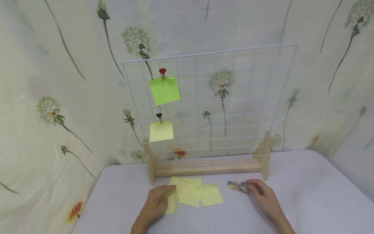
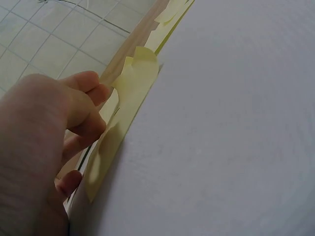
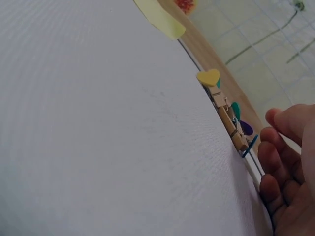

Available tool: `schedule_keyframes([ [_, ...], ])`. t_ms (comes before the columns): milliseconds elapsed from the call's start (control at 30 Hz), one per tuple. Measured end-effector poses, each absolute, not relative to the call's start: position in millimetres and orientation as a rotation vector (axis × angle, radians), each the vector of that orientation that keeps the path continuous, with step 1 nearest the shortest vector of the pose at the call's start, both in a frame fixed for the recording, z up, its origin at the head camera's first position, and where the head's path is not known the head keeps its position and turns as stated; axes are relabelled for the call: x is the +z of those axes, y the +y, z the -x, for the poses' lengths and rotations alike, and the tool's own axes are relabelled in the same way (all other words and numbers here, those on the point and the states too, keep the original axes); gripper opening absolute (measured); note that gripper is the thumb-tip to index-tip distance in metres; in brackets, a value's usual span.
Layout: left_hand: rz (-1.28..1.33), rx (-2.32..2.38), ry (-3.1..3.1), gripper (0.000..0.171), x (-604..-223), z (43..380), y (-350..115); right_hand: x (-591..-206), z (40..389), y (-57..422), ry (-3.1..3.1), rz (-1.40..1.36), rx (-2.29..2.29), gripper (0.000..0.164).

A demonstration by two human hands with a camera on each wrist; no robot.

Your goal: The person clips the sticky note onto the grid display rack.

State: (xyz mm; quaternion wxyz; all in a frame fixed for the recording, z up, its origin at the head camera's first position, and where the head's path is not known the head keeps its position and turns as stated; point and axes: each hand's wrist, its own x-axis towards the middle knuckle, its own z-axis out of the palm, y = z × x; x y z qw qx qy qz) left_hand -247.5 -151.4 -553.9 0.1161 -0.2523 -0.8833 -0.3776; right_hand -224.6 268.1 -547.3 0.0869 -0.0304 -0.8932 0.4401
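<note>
Several yellow sticky notes (image 1: 189, 193) lie partly overlapping on the white table. My left hand (image 1: 156, 200) is over the leftmost note (image 1: 171, 203) and hides part of it. In the left wrist view, that hand's loosely bent fingers (image 2: 81, 115) are right beside a curling yellow note (image 2: 125, 105). To the right lies a small pile of wooden clothespins (image 1: 240, 187) with coloured heart tops, among them a yellow heart (image 3: 209, 77). My right hand (image 1: 264, 198) is at the pile's right end, its fingers (image 3: 271, 152) loosely bent and nothing seen in their grasp.
Behind the notes stands a white wire grid (image 1: 204, 107) on a wooden stand (image 1: 207, 170). A green note (image 1: 165, 92) hangs there from a red-heart clothespin (image 1: 162, 72). Below it, a green-heart clothespin (image 1: 159, 116) holds a pale yellow note (image 1: 161, 131). A floral curtain (image 1: 73, 156) surrounds the table.
</note>
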Motion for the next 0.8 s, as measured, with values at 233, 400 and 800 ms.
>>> schedule_keyframes([
  [233, 0.744, -1.030, -2.581, 0.050, -554.1, 245.9, -150.9, -549.4, 225.7, 269.4, -2.648, 0.088, 1.304, 0.030],
  [400, 0.783, -1.018, -2.555, 0.047, -554.9, 247.5, -150.4, -548.8, 226.0, 269.5, -2.649, 0.088, 1.304, 0.032],
  [800, 0.895, -1.005, -2.553, 0.050, -556.2, 246.3, -146.9, -549.3, 224.5, 267.3, -2.658, 0.073, 1.278, 0.029],
])
